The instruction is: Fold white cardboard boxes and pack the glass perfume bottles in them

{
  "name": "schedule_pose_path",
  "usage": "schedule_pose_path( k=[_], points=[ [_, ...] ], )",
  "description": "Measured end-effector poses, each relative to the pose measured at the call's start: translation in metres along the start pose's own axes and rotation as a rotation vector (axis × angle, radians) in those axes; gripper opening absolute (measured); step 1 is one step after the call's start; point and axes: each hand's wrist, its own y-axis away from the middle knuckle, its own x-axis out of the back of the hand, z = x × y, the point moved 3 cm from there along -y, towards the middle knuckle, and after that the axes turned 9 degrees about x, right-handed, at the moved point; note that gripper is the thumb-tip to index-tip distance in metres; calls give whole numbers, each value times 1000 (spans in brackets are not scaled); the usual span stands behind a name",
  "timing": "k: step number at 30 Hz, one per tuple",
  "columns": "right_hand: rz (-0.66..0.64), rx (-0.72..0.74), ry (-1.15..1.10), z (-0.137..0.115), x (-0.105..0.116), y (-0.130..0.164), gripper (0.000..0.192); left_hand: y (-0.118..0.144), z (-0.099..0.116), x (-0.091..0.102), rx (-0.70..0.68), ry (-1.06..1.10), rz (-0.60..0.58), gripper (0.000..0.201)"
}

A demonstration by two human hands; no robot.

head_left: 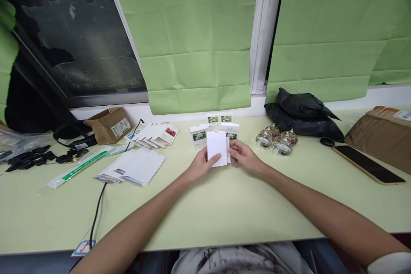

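Observation:
My left hand (pixel 199 165) and my right hand (pixel 244 157) together hold a flat white carton blank (pixel 217 147) upright above the pale green table (pixel 224 209). My left thumb lies on its lower front face, and my right fingers pinch its right edge. Just behind it stand several small folded white boxes (pixel 199 135) with flower pictures. Left of my hands lies a fanned stack of flat white blanks (pixel 135 167), and farther back another fan of printed blanks (pixel 157 133).
Several round glass ornaments (pixel 276 140) sit right of the boxes, before a black plastic bag (pixel 302 113). A phone (pixel 367 163) and brown parcel (pixel 382 132) lie at the right. A cardboard box (pixel 109 125), black cable (pixel 98 205) and black clips (pixel 28 157) are at the left.

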Motion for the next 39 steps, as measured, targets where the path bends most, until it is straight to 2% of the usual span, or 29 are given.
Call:
schedule_pose_path(
  k=[8, 14, 23, 28, 31, 36, 39],
  points=[
    [-20, -9, 7, 0, 0, 1, 41, -4, -6, 1, 10, -17, 23, 60],
    [-52, -21, 30, -3, -3, 2, 42, -5, -3, 8, 11, -24, 130, 58],
    [-7, -34, -15, -2, -2, 1, 40, -2, -2, -1, -67, -77, 50, 58],
    [-21, -44, -21, -1, -3, 1, 46, -3, -2, 2, -99, -141, 137, 57],
    [5, -48, -31, -1, -4, 1, 44, 0, 1, -1, -96, -141, 98, 55],
    [49, -52, -35, -1, -3, 0, 48, 5, 7, -11, -66, -37, -32, 59],
    [48, -46, -32, -2, -3, 0, 46, 8, 10, -12, -72, -44, -23, 57]
  ],
)
